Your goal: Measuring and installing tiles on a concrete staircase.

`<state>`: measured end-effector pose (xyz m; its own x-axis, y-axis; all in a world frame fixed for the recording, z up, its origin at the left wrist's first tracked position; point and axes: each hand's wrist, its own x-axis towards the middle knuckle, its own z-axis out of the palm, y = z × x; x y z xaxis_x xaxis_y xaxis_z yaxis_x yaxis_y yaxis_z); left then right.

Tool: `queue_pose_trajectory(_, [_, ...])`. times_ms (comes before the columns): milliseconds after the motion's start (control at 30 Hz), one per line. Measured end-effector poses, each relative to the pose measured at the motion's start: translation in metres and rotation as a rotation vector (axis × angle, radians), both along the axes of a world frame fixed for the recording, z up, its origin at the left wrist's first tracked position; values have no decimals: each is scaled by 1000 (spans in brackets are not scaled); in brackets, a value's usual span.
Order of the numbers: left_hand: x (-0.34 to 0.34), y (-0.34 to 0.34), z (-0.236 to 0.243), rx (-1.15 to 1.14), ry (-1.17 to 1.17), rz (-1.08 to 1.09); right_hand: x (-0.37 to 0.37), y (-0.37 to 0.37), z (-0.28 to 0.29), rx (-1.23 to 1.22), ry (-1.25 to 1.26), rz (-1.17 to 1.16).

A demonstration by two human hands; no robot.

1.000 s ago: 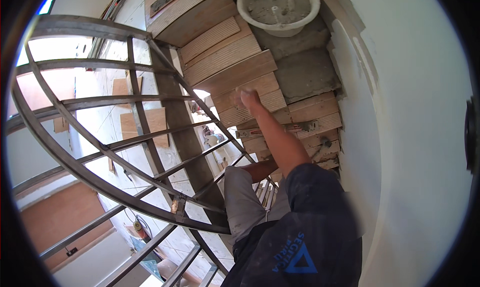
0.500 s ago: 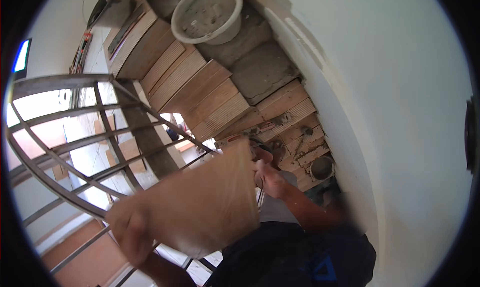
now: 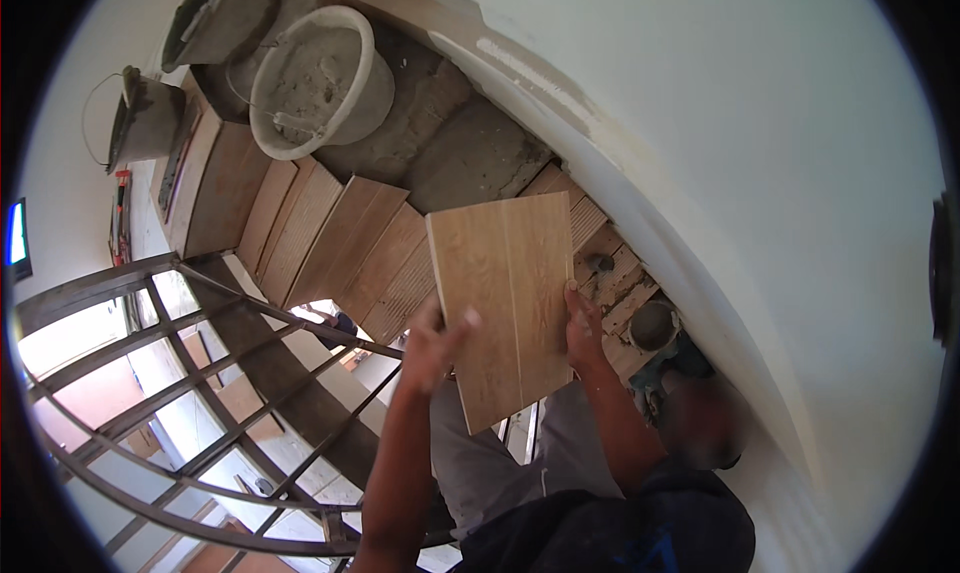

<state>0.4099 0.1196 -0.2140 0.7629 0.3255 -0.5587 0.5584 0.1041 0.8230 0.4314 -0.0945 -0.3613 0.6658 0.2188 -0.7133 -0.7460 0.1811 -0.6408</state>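
In front of my lap I hold a wood-look tile [image 3: 510,283], a light brown board with a thin line running down its face. My left hand [image 3: 432,348] grips its left edge, the thumb lying over the face and the fingers partly hidden behind. On the opposite edge my right hand [image 3: 583,323] is closed, its thumb along the rim. Beyond the tile rise stairs [image 3: 350,238] faced with similar wood-look pieces, some of them grooved. Grey mortar [image 3: 475,158] covers a bare landing above these steps.
A white tub of mortar [image 3: 318,88] stands on the landing, with dirty buckets [image 3: 150,123] to its left. A metal railing [image 3: 225,373] curves along my left side. The white wall [image 3: 740,173] closes off the right. A small mortar pail [image 3: 653,325] sits near my right arm.
The tile has turned from a blurred slant at the lower left to a steadier, more upright pose nearer the middle. My left hand came up and rightward with it. The view has shifted too.
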Motion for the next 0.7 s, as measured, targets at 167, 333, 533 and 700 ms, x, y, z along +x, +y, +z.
queue_pose_trajectory(167, [-67, -27, -112, 257, 150, -356, -6, 23, -105, -13, 95, -112])
queue_pose_trajectory(333, [-53, -33, -230, 537, 161, -406, 7, 30, -195, -398, -78, 300])
queue_pose_trajectory(533, [-51, -6, -336, 799, 100, -450, 63, 91, -164, -115, 20, 370])
queue_pose_trajectory(700, [-37, 18, -365, 840, 134, -605, 79, 108, -226, -320, 106, 432])
